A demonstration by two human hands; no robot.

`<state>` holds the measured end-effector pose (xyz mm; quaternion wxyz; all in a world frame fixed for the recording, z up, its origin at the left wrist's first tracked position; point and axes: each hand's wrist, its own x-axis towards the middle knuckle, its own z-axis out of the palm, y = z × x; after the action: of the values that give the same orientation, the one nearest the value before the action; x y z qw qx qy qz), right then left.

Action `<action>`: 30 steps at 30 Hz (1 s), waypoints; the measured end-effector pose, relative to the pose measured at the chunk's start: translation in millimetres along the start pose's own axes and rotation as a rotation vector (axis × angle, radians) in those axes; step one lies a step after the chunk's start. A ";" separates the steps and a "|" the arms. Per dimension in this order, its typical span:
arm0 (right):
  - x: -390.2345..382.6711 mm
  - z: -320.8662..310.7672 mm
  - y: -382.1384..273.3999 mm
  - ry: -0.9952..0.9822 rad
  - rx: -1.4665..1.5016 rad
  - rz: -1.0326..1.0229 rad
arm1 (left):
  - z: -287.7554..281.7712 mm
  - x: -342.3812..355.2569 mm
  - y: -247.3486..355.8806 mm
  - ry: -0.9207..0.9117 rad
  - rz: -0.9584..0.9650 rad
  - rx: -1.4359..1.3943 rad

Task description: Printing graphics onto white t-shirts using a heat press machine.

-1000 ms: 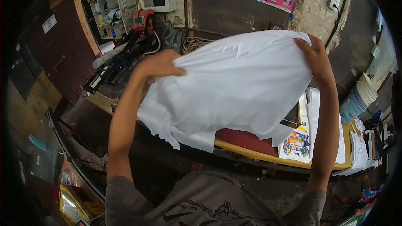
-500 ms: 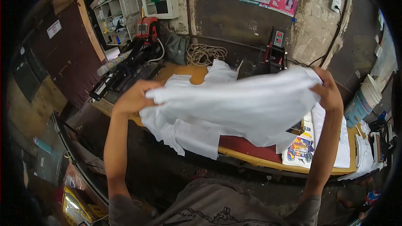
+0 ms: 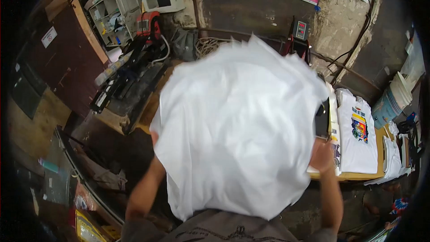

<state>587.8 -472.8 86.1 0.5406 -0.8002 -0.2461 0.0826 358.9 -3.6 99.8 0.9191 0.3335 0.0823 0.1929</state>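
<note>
I hold a large white cotton garment (image 3: 237, 130), probably a plain T-shirt, billowed out in front of me above the wooden tabletop (image 3: 358, 175), covering most of my view. My left hand (image 3: 154, 136) is hidden behind the cloth's left edge, so I cannot tell how those fingers sit. My right hand (image 3: 321, 154) shows at the right edge, and its fingers look pinched on the fabric, partly hidden. I judge it light, soft and floppy, with no stiffness; it sags and folds wherever unsupported, not fragile, slightly slippery. Best grip looks like pinching the hem or shoulder seams at two spread corners. A printed white T-shirt (image 3: 358, 134) lies flat on the tabletop just right of my right hand. A black heat press machine (image 3: 130, 85) sits to the left.
</note>
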 end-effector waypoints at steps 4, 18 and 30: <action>-45.9 50.8 -91.3 -0.056 0.804 0.423 | -63.7 -56.9 2.7 -0.041 -0.275 0.396; -65.5 -13.8 -149.8 0.349 0.300 0.082 | -7.4 -44.0 73.7 0.103 -0.121 0.519; -74.4 -19.7 -148.9 0.332 -0.067 0.043 | 13.1 -29.8 78.5 0.185 0.123 0.936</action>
<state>485.9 -481.2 218.9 0.5448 -0.8256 -0.1390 -0.0475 311.9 31.8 161.1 0.6460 0.6971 0.2220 0.2179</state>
